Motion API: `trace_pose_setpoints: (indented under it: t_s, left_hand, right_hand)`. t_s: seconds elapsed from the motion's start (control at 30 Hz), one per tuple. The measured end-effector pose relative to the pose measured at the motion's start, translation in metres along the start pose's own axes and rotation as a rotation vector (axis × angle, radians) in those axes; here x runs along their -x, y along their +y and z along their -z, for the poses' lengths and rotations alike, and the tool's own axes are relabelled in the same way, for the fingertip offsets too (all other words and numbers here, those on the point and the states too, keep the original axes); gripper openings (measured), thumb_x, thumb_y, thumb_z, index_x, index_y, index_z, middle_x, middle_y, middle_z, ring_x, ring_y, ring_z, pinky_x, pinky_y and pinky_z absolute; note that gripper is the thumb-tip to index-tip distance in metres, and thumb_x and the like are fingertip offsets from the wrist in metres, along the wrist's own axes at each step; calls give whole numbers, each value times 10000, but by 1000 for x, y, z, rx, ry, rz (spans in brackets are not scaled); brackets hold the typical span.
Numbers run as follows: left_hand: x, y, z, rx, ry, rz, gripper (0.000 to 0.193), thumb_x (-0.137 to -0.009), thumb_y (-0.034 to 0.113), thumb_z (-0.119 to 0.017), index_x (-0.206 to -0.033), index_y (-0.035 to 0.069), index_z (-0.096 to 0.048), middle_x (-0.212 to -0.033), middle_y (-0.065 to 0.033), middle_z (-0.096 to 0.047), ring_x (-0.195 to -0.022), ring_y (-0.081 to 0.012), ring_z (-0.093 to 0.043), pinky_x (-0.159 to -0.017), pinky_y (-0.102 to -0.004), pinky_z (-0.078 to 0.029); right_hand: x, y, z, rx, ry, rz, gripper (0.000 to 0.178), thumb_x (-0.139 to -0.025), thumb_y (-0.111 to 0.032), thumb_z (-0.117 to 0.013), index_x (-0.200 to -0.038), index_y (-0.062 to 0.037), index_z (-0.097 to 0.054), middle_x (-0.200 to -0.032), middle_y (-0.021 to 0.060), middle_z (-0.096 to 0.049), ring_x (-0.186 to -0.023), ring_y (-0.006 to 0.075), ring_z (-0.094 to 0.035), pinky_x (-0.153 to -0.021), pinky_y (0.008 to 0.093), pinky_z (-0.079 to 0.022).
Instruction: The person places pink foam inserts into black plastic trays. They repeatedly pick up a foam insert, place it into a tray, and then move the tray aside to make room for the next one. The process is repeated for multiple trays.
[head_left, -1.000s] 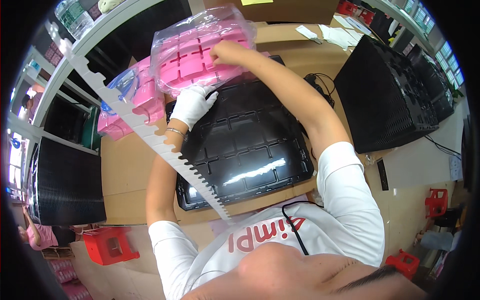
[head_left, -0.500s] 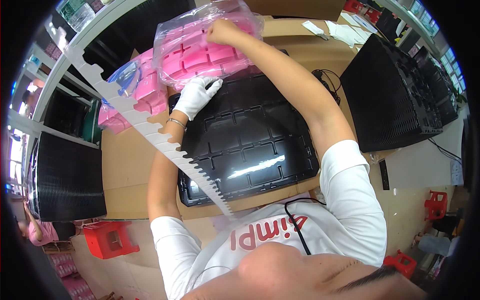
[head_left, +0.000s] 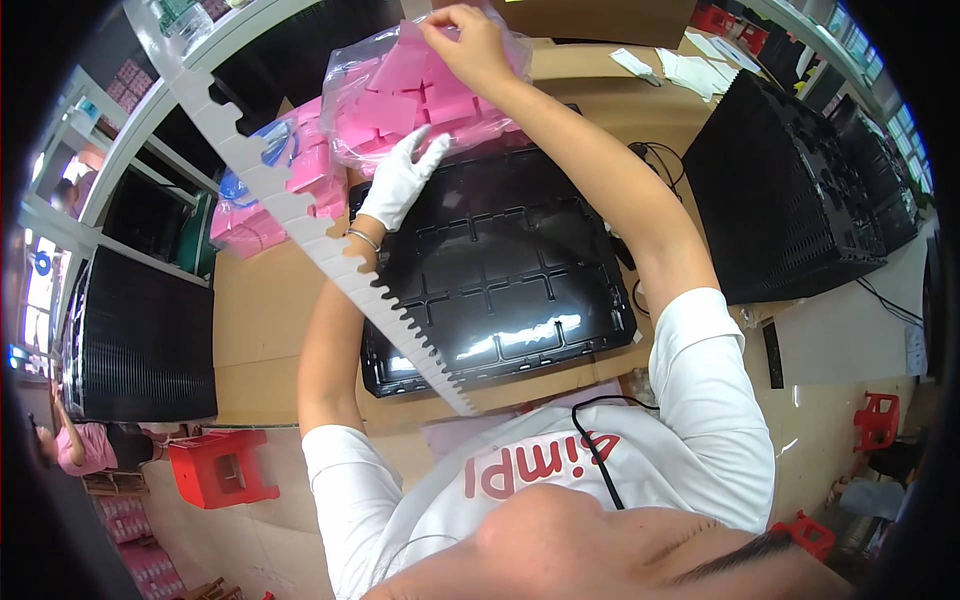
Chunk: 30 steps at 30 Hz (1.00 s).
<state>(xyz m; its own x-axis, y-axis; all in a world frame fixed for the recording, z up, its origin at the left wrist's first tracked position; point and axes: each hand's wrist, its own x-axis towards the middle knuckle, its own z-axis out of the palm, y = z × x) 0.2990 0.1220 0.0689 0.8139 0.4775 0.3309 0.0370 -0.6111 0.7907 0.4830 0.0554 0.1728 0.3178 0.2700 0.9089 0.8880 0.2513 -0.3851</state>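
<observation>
My right hand (head_left: 472, 45), bare, pinches the upper end of a flat pink sheet (head_left: 400, 68) above a clear plastic bag (head_left: 343, 85) at the far side of the table. Pink blocky pieces (head_left: 448, 103) fill this bag. In a white glove, my left hand (head_left: 400, 185) is at the bag's near edge with fingers apart; whether its fingertips touch the bag is unclear. Below both hands lies a black plastic tray (head_left: 490, 265) with raised cross-shaped ribs, under my forearms.
Stacks of black trays stand at the right (head_left: 775, 200) and left (head_left: 140, 340). Another bag of pink pieces (head_left: 250, 228) lies left of the first. White papers (head_left: 690, 75) and a black cable (head_left: 660, 165) are at the far right. A pale toothed strip (head_left: 300, 220) crosses the view diagonally.
My right hand has risen and lifted a pink sheet up from the bag. My left hand has opened its fingers more, near the bag's edge.
</observation>
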Motion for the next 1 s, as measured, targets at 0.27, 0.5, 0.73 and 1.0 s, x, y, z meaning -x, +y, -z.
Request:
trace_pose_setpoints:
  t_s: [0.27,0.5,0.73,1.0]
  left_hand:
    - [24,45,19,1289,60,202,1152,-776,784,-488,-1510,62,29,-1543,-163,-176,-1368,-400,-309,-1114,-485,-311]
    - [69,32,61,1292,34,390,354,-934,311,-621,-1226,116,-576,-1044,-31,-613,-834,-134,-600,-696,-274,-512]
    - [148,73,76,646,201,639,341,-885,93,-674,-1190,-28,-581,-874,-35,-633,-691,-122,-601,-627,-230,-527]
    - [223,69,67,-79,86,582,479,-817,325,-751,-1131,-17,-633,-763,-25,-645,-668,-63,-573,-631,-226,-480]
  right_hand:
    - [25,-66,55,-545,287,-464,204,-837,-190,-705,-974,-45,-657,-882,94,-656,-895,246,-630,-799,354,-483]
    - [113,-23,112,-1074,55,-1416,437,-805,-181,-764,-1165,-38,-560,-979,68,-628,-921,203,-614,-813,395,-507]
    - [162,-86,183,-479,-267,-1096,402,-827,-56,-709,-1181,-6,-525,-990,84,-667,-830,120,-632,-734,243,-491]
    - [226,-151,225,-180,-432,-993,483,-769,-57,-728,-1183,11,-487,-756,0,-602,-630,45,-490,-589,195,-406]
